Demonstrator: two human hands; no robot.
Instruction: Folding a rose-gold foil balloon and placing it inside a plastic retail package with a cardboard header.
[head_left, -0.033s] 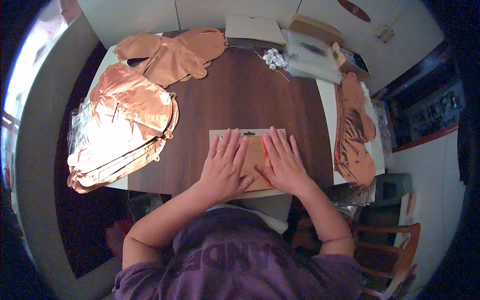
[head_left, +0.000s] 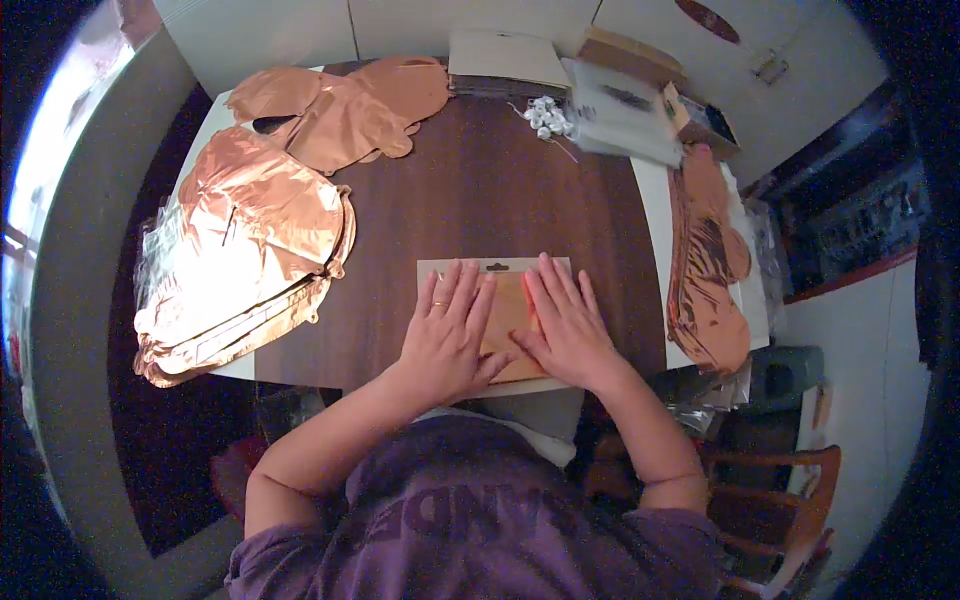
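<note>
A flat pale packet with a hang slot at its far edge and a copper-orange middle (head_left: 510, 312) lies at the table's near edge, in front of my body. My left hand (head_left: 452, 335) rests flat on the packet's left part, fingers stretched toward the far edge and a ring on one finger. On the right part lies my right hand (head_left: 566, 325), also flat with its fingers extended. Both thumbs point inward over the copper-orange middle. My palms cover much of the packet, so what lies beneath them is hidden.
Shiny copper foil balloons (head_left: 265, 205) lie flat in piles at the left, with another foil pile (head_left: 355, 112) behind. More foil (head_left: 705, 265) lies at the right edge. At the back are pale cards (head_left: 505, 58), white ribbon rolls (head_left: 547, 118), clear plastic sleeves (head_left: 625, 120) and an open box (head_left: 700, 122).
</note>
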